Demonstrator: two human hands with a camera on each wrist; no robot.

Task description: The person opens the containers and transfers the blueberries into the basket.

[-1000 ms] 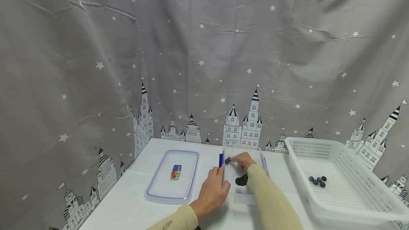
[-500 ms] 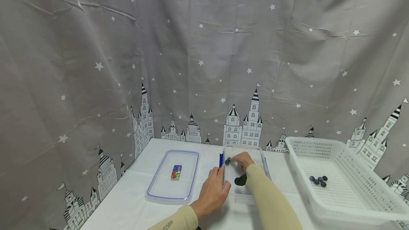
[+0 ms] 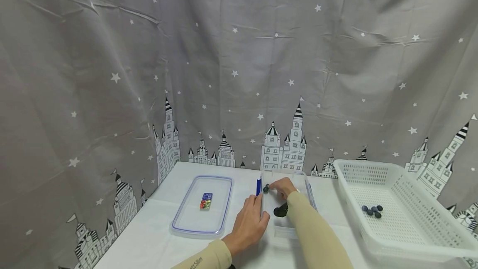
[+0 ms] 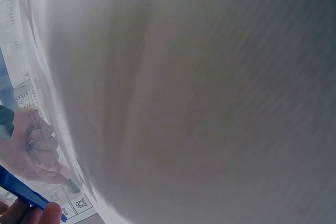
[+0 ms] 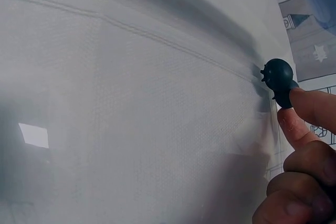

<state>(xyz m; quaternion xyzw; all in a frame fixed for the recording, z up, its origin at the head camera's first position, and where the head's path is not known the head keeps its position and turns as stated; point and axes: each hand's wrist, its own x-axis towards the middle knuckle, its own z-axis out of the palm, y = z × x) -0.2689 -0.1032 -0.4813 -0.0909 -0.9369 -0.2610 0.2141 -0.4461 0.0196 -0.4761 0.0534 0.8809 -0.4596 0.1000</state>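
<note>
In the head view, a clear plastic food container [image 3: 286, 232] with blue side latches stands on the table. My left hand [image 3: 248, 221] holds its left side, with the fingertips by the blue latch [image 4: 21, 190] in the left wrist view. My right hand [image 3: 284, 187] is over the container's far left part. Between thumb and finger it pinches a dark blueberry [image 5: 283, 98], while another blueberry [image 5: 278, 73] with a small crown sits against it in the right wrist view. Part of the pinched berry is hidden by the fingers.
A clear lid [image 3: 186, 219] with a blue seal and a small fruit label [image 3: 206, 201] lies at the left. To the right stands a white perforated basket [image 3: 407, 223] with several blueberries [image 3: 369, 210]. A dark object [image 3: 281, 210] shows beside the right sleeve, partly hidden. Behind hangs a grey curtain [image 3: 239, 53].
The right forearm has shifted very slightly left. Both hands otherwise keep their places, and the blueberries stay at the right fingertips.
</note>
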